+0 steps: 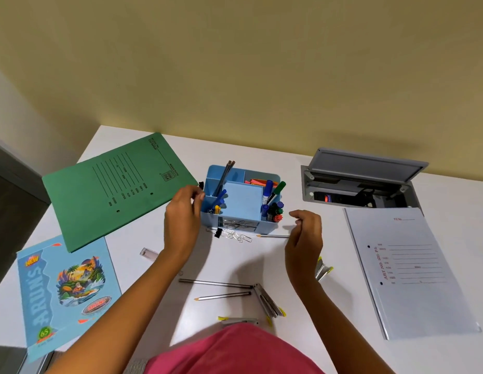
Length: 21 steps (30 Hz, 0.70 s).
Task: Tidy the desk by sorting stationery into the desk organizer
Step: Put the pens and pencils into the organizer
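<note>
The blue desk organizer (208,217) stands mid-desk with pencils, pens and markers upright in its compartments. My left hand (182,222) is at its left wall, fingertips pinched, with a small black binder clip (201,184) at their tips. My right hand (305,238) hovers right of the organizer with curled fingers; whether it holds anything is unclear. Another binder clip (218,232) and loose paper clips (239,237) lie before the organizer, a pencil (272,235) beside them. Two more pencils (216,283) lie nearer me.
A green folder (113,187) and a blue notebook (65,295) lie at left, a white file (407,268) at right. An open cable box (361,184) sits at back right. Metal file fasteners (267,300) and a clear small case (149,253) lie near me.
</note>
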Tool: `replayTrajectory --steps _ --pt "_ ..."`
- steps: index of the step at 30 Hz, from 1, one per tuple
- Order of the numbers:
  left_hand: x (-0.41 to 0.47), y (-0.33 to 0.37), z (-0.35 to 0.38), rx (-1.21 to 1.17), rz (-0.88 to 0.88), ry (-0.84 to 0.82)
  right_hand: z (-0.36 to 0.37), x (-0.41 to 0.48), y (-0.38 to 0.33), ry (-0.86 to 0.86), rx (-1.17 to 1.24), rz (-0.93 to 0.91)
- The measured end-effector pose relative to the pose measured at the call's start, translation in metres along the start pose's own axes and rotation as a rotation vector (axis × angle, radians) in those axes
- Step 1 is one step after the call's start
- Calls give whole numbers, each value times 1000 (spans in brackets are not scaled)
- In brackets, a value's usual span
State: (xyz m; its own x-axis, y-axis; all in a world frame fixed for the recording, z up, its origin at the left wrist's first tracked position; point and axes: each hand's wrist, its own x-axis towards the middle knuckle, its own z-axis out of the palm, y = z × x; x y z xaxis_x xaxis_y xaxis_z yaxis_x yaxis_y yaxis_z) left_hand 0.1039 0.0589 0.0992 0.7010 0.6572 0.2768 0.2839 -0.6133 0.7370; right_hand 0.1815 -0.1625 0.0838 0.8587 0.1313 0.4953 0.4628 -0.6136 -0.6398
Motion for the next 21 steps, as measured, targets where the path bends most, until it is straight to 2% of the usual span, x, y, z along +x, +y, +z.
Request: replayTrajectory --steps 4,7,9,11,14,21 --pt "-52 -22 -10 -3 -83 -43 8 -4 37 -56 -87 37" --pt "-88 -38 -12 -9 -132 -134 22 -11 72 -365 -235 141" --pt "-107 -46 -12 -4 -179 -188 28 -18 90 -561 -355 124" --pt "-121 -50 -12 -3 -223 -239 31 -23 101 -680 -446 80" --pt "-134 -53 -13 -12 -266 -285 32 -26 100 -743 -529 15" --pt "-146 -60 -18 12 -275 -320 26 -41 85 -724 -583 -230"
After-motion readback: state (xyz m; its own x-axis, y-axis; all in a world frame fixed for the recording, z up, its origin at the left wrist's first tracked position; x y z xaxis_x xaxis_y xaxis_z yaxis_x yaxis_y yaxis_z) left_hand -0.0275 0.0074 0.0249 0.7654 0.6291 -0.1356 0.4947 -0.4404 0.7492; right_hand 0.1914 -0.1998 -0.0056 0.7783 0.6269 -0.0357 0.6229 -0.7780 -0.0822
